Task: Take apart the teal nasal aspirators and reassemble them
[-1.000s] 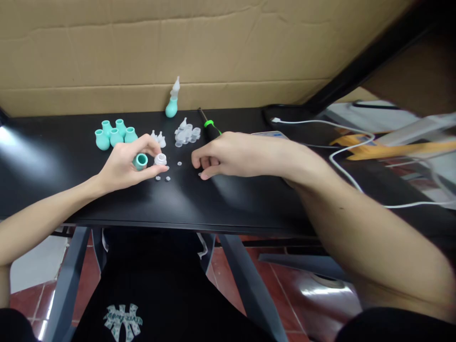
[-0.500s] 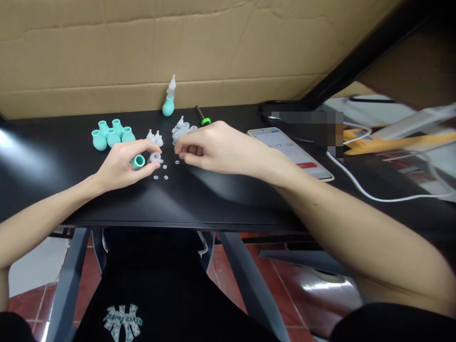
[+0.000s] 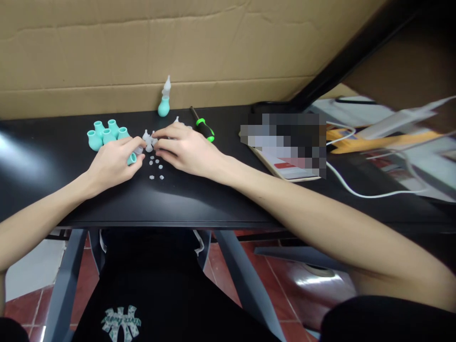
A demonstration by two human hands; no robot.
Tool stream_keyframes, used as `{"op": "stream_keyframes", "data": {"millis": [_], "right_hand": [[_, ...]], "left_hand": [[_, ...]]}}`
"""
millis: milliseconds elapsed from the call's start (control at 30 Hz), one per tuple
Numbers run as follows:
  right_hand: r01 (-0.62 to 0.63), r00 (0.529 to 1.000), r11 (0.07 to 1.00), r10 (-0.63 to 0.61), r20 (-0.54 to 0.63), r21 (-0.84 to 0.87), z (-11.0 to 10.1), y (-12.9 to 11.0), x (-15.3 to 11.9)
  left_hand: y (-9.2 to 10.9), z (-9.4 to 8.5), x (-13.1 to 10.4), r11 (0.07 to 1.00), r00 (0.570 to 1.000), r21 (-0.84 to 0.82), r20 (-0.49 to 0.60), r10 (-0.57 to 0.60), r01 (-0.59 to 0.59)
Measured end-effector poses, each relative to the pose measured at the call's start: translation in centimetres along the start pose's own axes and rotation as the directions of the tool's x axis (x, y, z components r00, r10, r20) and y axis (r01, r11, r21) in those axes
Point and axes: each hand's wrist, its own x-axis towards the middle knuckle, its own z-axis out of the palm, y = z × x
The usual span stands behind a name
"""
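My left hand (image 3: 112, 164) is closed around a teal rubber bulb (image 3: 132, 158), its open mouth facing right. A translucent plastic piece (image 3: 139, 149) shows between the thumb and fingers of that hand, partly hidden. My right hand (image 3: 185, 148) has its fingers apart and curved beside a small cluster of white nozzle tips (image 3: 147, 142); whether they touch is unclear. Several tiny clear discs (image 3: 157, 161) lie on the black table just below. Behind the left hand stand several more teal bulbs (image 3: 107, 136), mouths up. Translucent parts (image 3: 177, 120) are mostly hidden behind the right hand.
An assembled teal bulb with a clear nozzle (image 3: 164, 105) stands near the cardboard wall (image 3: 107, 52). A green-and-black screwdriver (image 3: 204, 129) lies behind the right hand. To the right are a partly blurred-out phone (image 3: 285, 168) and a white cable (image 3: 351, 190).
My right hand has moved left from beside the translucent parts to the nozzle tips, its fingers spreading. My left hand has tilted the bulb and drawn back slightly, uncovering more discs.
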Motion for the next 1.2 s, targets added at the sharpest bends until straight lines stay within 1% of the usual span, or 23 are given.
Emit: {"op": "stream_keyframes", "data": {"millis": [100, 133, 200, 267, 400, 500, 567, 600, 667, 733, 800, 833, 900, 967, 1000, 1067, 1133, 1200], "right_hand": [[0.086, 0.996, 0.996, -0.085, 0.026, -0.022, 0.9, 0.4, 0.7], [0.101, 0.994, 0.995, -0.100, 0.041, -0.017, 1.0, 0.4, 0.9], [0.092, 0.993, 0.996, -0.091, 0.069, 0.002, 1.2, 0.4, 1.2], [0.040, 0.996, 0.999, -0.042, 0.084, 0.026, 1.2, 0.3, 1.3], [-0.106, 0.991, 0.992, 0.099, 0.084, 0.073, 0.8, 0.0, 1.2], [-0.193, 0.981, 0.965, 0.187, 0.052, 0.175, 0.1, -0.5, 1.4], [-0.287, 0.952, 0.899, 0.306, -0.004, 0.331, -0.6, -1.1, 1.7], [-0.338, 0.923, 0.837, 0.385, -0.024, 0.431, -0.9, -1.5, 1.8], [-0.401, 0.848, 0.672, 0.529, -0.024, 0.622, -1.6, -2.3, 2.0], [-0.409, 0.786, 0.510, 0.618, 0.008, 0.756, -2.1, -3.1, 2.1], [-0.394, 0.747, 0.367, 0.662, 0.061, 0.843, -2.1, -3.8, 2.0], [-0.385, 0.736, 0.292, 0.670, 0.100, 0.876, -2.0, -4.1, 1.9], [-0.373, 0.727, 0.148, 0.659, 0.190, 0.916, -1.6, -4.5, 1.7], [-0.379, 0.731, 0.038, 0.626, 0.274, 0.925, -1.1, -4.9, 1.5], [-0.386, 0.734, 0.007, 0.608, 0.302, 0.923, -0.9, -5.0, 1.5], [-0.391, 0.743, -0.005, 0.588, 0.319, 0.920, -0.7, -5.1, 1.4], [-0.385, 0.757, 0.045, 0.587, 0.287, 0.922, -0.6, -5.1, 1.3], [-0.373, 0.757, 0.135, 0.616, 0.217, 0.918, -0.7, -5.1, 1.2]], "left_hand": [[0.3, -0.1, 0.1, 0.999, 0.997, 0.012, 0.057, -0.049, 0.048], [0.3, -0.2, 0.1, 0.998, 0.996, 0.016, 0.070, -0.054, 0.053], [0.2, -0.1, 0.1, 0.999, 0.996, 0.026, 0.075, -0.049, 0.047], [0.0, 0.1, 0.1, 0.999, 0.998, 0.026, 0.057, -0.028, 0.027], [-0.7, 0.7, 0.1, 0.999, 0.999, -0.006, 0.006, 0.049, -0.049], [-0.9, 0.8, 0.0, 0.995, 0.994, -0.028, -0.042, 0.099, -0.100], [-0.9, 0.9, 0.0, 0.994, 0.991, -0.044, -0.092, 0.094, -0.099], [-1.0, 0.9, -0.1, 0.994, 0.989, -0.062, -0.118, 0.085, -0.092], [-0.9, 1.1, -0.1, 0.988, 0.986, -0.122, -0.152, 0.073, -0.092], [-0.8, 1.2, -0.2, 0.977, 0.984, -0.182, -0.160, 0.081, -0.110], [-0.4, 1.1, -0.3, 0.970, 0.981, -0.204, -0.171, 0.095, -0.129], [-0.2, 1.0, -0.4, 0.970, 0.977, -0.199, -0.187, 0.102, -0.139], [0.2, 0.8, -0.4, 0.971, 0.966, -0.175, -0.227, 0.120, -0.162], [0.5, 0.6, -0.5, 0.970, 0.959, -0.152, -0.243, 0.150, -0.190], [0.5, 0.5, -0.5, 0.970, 0.957, -0.143, -0.242, 0.161, -0.199], [0.6, 0.4, -0.5, 0.970, 0.957, -0.125, -0.232, 0.175, -0.207], [0.6, 0.3, -0.5, 0.971, 0.954, -0.113, -0.240, 0.181, -0.212], [0.6, 0.2, -0.5, 0.971, 0.952, -0.114, -0.248, 0.177, -0.210]]}}
